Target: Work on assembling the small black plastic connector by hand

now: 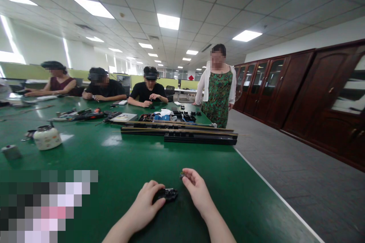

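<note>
My left hand (148, 202) is closed around the left end of a small black part (170, 194) with a shiny metal piece on its top. That part is low over the green table, and my fingers hide some of it. To the right and slightly farther off, my right hand (196, 189) pinches a tiny dark piece (181, 175) between thumb and fingertips. Its exact kind is too small to make out. A narrow gap separates the two held pieces.
Long black rails (199, 138) with thin brass-coloured rods lie across the green table (114, 167). Behind them are tools (82, 115) and black parts (189, 117). A white pot (47, 138) and a grey cylinder (11, 152) stand left. Several people sit or stand around; cabinets line the right.
</note>
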`<control>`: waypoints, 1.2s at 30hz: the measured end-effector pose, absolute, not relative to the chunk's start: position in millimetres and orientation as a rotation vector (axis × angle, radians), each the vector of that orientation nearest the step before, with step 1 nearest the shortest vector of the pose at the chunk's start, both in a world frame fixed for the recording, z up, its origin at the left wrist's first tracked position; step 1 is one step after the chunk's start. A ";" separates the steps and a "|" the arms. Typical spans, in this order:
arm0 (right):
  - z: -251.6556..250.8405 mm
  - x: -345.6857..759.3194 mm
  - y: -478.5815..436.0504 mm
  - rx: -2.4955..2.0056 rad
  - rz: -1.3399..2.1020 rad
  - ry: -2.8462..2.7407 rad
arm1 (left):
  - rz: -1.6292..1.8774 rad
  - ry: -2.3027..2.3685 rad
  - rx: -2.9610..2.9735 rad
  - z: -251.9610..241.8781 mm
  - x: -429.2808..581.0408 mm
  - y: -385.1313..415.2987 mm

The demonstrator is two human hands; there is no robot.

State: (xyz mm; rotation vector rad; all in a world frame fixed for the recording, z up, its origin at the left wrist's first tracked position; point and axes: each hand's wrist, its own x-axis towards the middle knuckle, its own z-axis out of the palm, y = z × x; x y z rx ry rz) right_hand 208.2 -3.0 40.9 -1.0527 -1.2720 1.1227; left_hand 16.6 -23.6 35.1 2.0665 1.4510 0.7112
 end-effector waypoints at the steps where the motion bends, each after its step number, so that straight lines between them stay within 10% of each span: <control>1: 40.8 208.8 -2.4 -1.054 1.117 -1.261 | 0.714 1.451 2.064 34.8 16.3 -23.5; 36: 47.7 215.1 -5.5 -1.121 1.017 -1.320 | 0.762 1.444 2.030 37.6 16.6 -24.8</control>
